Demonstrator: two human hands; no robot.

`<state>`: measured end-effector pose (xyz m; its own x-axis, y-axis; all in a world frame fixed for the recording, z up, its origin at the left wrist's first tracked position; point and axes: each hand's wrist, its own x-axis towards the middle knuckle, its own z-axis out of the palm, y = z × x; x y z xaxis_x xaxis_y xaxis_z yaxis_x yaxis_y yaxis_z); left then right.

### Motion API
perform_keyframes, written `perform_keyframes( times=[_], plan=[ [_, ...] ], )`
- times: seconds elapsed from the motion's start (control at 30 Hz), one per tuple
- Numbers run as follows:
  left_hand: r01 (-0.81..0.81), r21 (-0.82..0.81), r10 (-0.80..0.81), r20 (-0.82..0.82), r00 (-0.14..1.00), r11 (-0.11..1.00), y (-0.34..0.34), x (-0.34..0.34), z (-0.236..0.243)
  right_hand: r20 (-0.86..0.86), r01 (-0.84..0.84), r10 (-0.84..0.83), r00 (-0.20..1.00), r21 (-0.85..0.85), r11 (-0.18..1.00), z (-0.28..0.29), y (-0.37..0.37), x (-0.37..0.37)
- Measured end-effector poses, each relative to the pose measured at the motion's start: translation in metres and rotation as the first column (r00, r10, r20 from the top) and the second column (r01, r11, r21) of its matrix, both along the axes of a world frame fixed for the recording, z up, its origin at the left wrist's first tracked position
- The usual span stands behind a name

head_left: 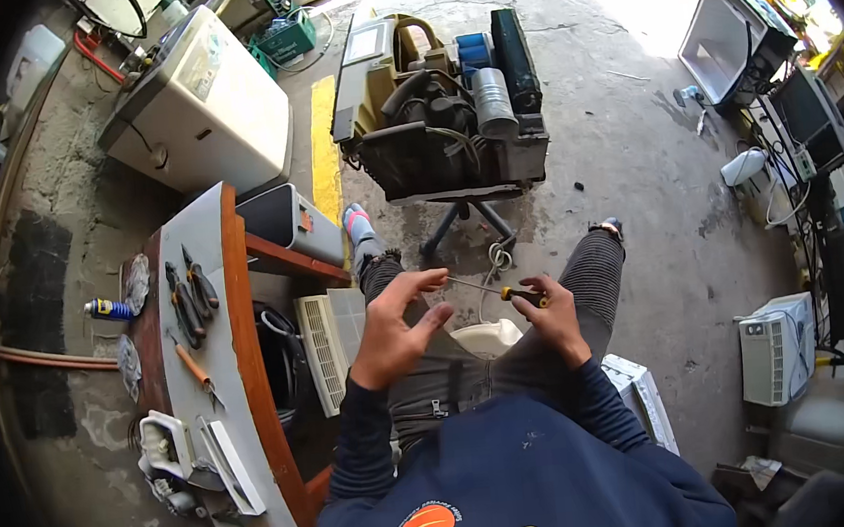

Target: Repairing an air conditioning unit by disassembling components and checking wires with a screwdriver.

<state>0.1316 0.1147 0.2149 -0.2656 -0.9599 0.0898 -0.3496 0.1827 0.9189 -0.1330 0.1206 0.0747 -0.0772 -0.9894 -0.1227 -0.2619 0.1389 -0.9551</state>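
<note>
Screwdriver [505,291] at frame centre, handle gripped by right hand [556,322], shaft pointing left toward left hand [393,331], whose fingers [422,282] are spread, tip just beside them.

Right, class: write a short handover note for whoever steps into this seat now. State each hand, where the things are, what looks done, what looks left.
Left hand: open, fingers spread, holding nothing, close to the screwdriver shaft.
Right hand: shut on the screwdriver, tip pointing left toward the left fingers.
White part rests on the lap between the hands.
Opened unit sits on a chair base ahead, casing off.
Pliers lie on the bench at left.
Done: unit is open.
Left: cannot tell; probably the white part.
</note>
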Motion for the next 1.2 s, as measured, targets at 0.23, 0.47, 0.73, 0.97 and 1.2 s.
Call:
perform_keyframes(
  times=[0.23, 0.47, 0.73, 0.97, 1.2],
  plan=[
    [-0.429, -0.365, 0.459, -0.003, 0.888, 0.826, -0.124, -0.155, -0.064, -0.012, 0.155, -0.157, 0.988, -0.101, 0.983, 0.007, 0.017, -0.018],
    [-0.697, -0.602, 0.826, -0.106, 0.554, 0.390, -0.184, -0.203, -0.054, -0.013, 0.255, -0.255, 0.967, -0.020, 0.967, -0.023, 0.034, -0.033],
    [-0.744, -0.468, 0.766, -0.194, 0.613, 0.477, -0.198, -0.193, -0.052, 0.023, 0.233, -0.233, 0.972, 0.016, 0.972, -0.024, 0.025, -0.035],
    [-0.689, -0.552, 0.733, -0.191, 0.653, 0.470, -0.196, -0.185, -0.051, 0.042, 0.219, -0.217, 0.975, -0.040, 0.975, -0.037, 0.018, -0.034],
    [-0.688, -0.541, 0.760, -0.131, 0.637, 0.484, -0.183, -0.190, -0.050, -0.019, 0.224, -0.227, 0.974, -0.110, 0.968, -0.043, 0.018, -0.035]
  ],
)
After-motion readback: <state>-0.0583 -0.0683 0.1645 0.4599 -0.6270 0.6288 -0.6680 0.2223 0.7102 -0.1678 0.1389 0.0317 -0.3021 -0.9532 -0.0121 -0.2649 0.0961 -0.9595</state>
